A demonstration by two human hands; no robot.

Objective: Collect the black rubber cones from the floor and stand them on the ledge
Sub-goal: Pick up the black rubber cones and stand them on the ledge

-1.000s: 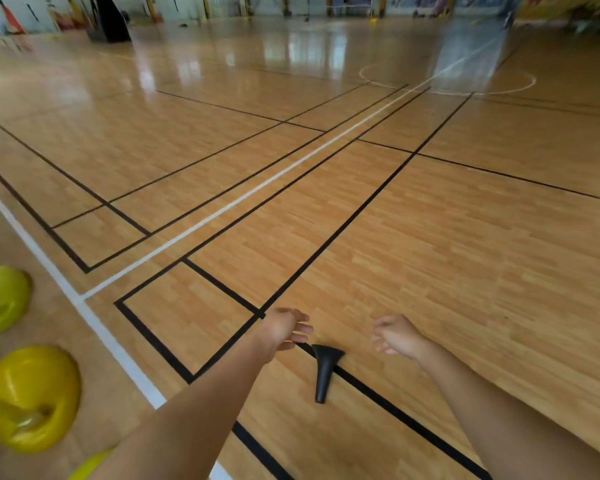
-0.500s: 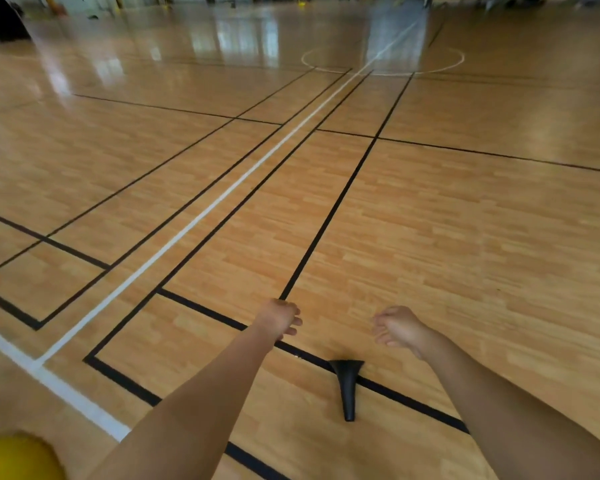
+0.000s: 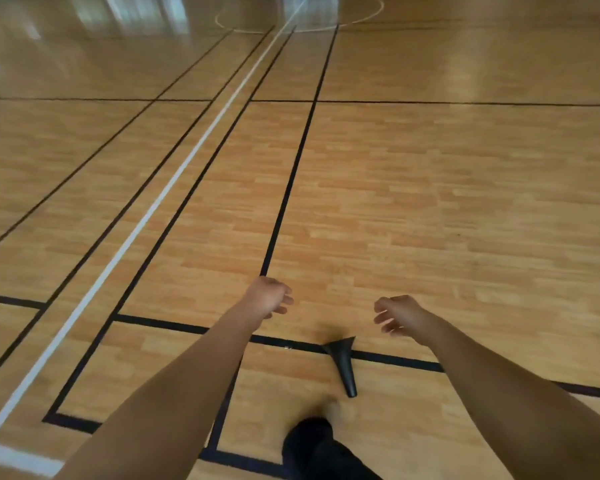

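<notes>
**While both hands hover, one cone lies on its side on the court floor**

Surface: glossy light-brown wood-plank gym floor (image 3: 413, 188), strong window glare in the far left corner, far end blurred. Black court lines (image 3: 288, 188) run away from the camera; more black lines cross them, one in the distance and one near the hands. Single white line (image 3: 174, 181) runs diagonally from near left to far centre, between black lines. Thin white circle marking (image 3: 368, 15) at the top edge. No walls visible, only floor.

Black rubber cone with flared base (image 3: 342, 362): tipped over, flat on the floor, flared end lying on the near cross line, narrow tip pointing toward the camera. Small pale speck on the same line just left of it, too small to identify.

Left hand (image 3: 267, 296): bare arm extended, hand above the floor, up and left of the cone, not touching it. Fingers (image 3: 284, 304) loosely curled, a little apart, holding nothing.

Right hand (image 3: 400, 313): bare arm extended, up and right of the cone, not touching it. Fingers (image 3: 383, 318) loosely curled and slightly spread, holding nothing; edges motion-blurred.

Cone sits between the two hands, nearer the camera than both.

Dark trouser leg (image 3: 316, 452) at the bottom edge, just below the cone tip; foot blurred.
</notes>
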